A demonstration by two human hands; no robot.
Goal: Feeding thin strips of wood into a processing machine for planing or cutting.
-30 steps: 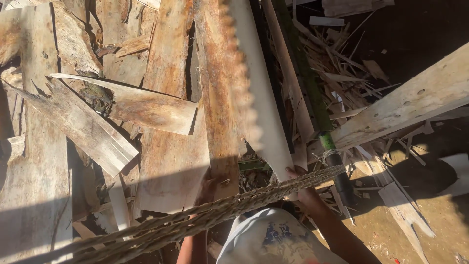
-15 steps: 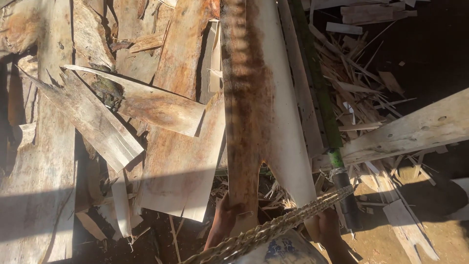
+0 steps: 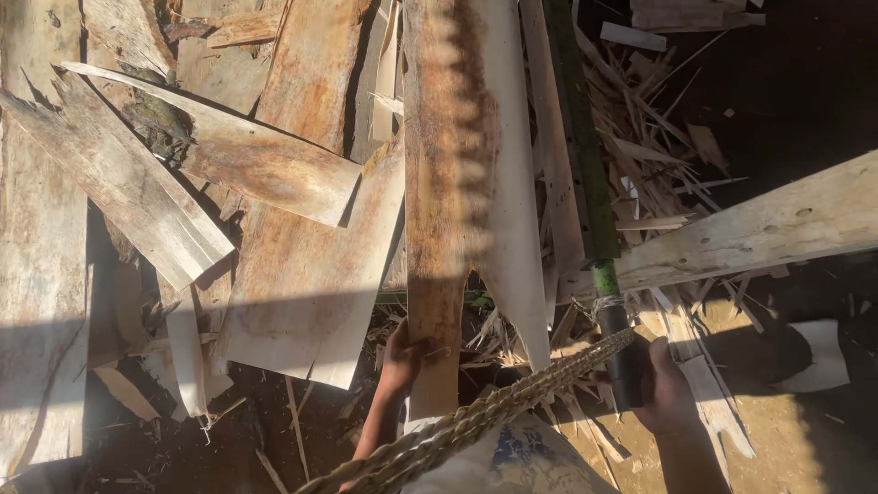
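My left hand (image 3: 401,355) grips the near end of a long thin veneer strip (image 3: 439,183), brown with a scalloped shadow along it, which runs away from me over the heap. My right hand (image 3: 663,395) is closed on the dark handle of a long tool (image 3: 585,174) with a green shaft that lies up along the pile. A braided straw-coloured rope (image 3: 476,423) crosses diagonally in front of my body, between the two hands. A pale veneer sheet (image 3: 512,210) lies just right of the strip.
Overlapping veneer sheets and broken boards (image 3: 265,165) cover the left and middle. Thin splinters and offcuts (image 3: 658,155) pile up at right. A pale plank (image 3: 759,233) slants across the right side. Dirt ground (image 3: 796,439) shows at lower right.
The view has shifted so the strip sits more central and upright. My right hand has come into view on the tool handle, and my left hand has moved up onto the strip's near end.
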